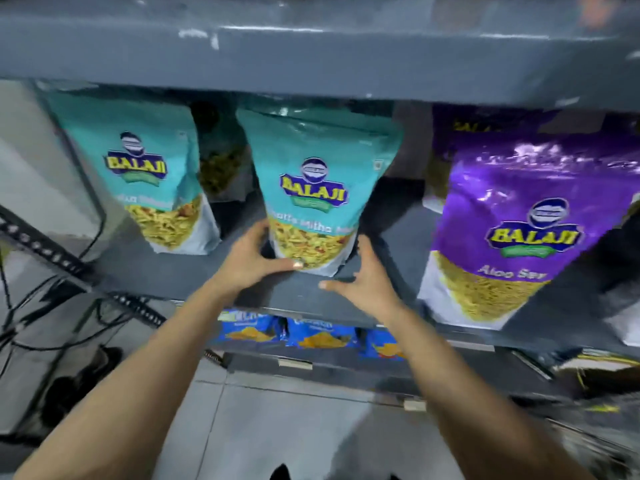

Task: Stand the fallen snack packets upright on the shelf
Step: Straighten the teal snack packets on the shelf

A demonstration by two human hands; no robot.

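Observation:
A teal Balaji snack packet [313, 188] stands upright in the middle of the grey shelf [298, 289]. My left hand [254, 252] grips its lower left corner, thumb across the bottom front. My right hand [363, 275] is beside its lower right corner with fingers spread, thumb over the shelf board; whether it touches the packet is unclear. A second teal packet [145, 174] stands upright to the left. A purple Aloo Sev packet [512, 230] stands upright at the right, with another purple packet [485, 129] behind it.
The shelf above [311, 53] hangs low over the packet tops. Blue snack packets [311, 336] sit on the shelf below. Black cables [52, 306] and a slotted bracket lie at the left. A tiled floor [277, 427] lies beneath.

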